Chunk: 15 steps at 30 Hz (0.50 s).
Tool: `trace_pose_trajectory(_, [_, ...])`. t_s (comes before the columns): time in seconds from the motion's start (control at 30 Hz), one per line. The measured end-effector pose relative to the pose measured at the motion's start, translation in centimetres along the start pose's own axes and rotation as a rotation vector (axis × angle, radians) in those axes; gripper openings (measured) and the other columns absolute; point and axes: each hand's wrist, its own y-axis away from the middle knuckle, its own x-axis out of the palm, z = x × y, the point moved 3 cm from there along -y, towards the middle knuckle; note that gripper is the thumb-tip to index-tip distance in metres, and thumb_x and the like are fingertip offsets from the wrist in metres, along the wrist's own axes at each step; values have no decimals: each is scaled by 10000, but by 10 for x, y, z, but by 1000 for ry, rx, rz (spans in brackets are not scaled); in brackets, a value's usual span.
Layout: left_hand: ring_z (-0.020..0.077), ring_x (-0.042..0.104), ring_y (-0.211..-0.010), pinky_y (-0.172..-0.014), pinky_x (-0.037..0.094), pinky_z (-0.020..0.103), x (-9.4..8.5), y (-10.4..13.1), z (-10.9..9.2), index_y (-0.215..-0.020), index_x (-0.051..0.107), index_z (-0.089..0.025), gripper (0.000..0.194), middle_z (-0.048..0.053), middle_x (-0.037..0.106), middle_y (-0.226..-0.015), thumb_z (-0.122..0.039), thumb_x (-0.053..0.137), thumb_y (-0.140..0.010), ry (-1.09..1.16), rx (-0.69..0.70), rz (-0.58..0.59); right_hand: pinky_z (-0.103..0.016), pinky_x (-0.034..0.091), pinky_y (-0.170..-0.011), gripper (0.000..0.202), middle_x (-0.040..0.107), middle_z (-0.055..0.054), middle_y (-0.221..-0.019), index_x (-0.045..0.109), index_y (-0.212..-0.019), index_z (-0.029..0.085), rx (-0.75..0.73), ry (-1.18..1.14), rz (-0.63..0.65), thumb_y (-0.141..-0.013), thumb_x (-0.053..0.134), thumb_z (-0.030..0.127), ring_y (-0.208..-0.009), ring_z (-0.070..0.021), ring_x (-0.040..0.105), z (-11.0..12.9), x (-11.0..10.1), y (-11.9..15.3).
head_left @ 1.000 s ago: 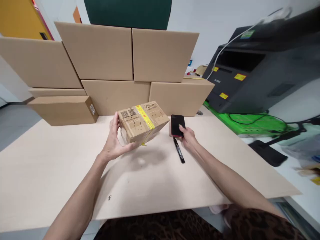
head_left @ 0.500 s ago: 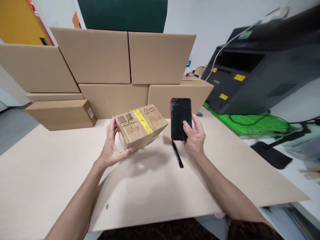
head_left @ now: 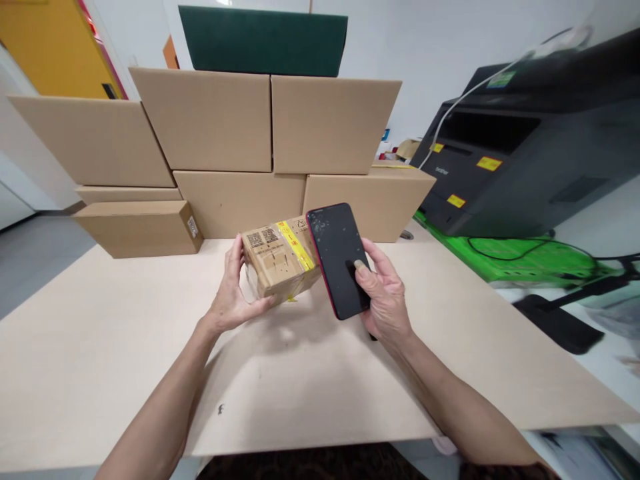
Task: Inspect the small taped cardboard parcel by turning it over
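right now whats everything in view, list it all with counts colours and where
small parcel: 1, brown with yellow tape, held above the table centre
phone: 1, black with red edge, screen dark, held just right of the parcel, overlapping it
cardboard boxes: about 7, plain brown, stacked along the table's far edge
green box: 1, dark green, on top of the stack
printer: 1, black, far right
green mat: 1, bright green, under the printer
table: 1, pale wood
left hand: 1, grips the parcel's left end
right hand: 1, holds the phone, thumb on the screen
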Motion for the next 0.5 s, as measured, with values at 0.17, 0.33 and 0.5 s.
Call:
trace_pose_trajectory(0.17, [518,274,-1633,-1312,261,777,1,2,3,-1766,62,-446,1444,159,204,-1795,-449,1004,-672,-33,11,23,-241,670,-632,563,870,43,-946,810,-1209,347,79,-33,84,-694,1030,408,-705,-138,789,-2,11,1])
trace_pose_trajectory(0.33, [516,256,-1646,-1322,249,768,1,3,4,-1769,60,-438,1430,160,200,-1801,-475,991,-684,-43,12,16,-279,682,-658,570,863,23,-964,780,-1260,337,100,7,136,-740,996,431,-745,-166,799,-2,15,2])
trace_pose_trajectory(0.5, [519,274,-1632,-1322,233,777,1,3,5,-1774,50,-405,1434,178,211,-1794,-473,981,-685,-61,19,31,-283,677,-704,526,852,19,-1035,783,-1237,344,93,9,167,-759,977,449,-801,-166,796,-1,25,2])
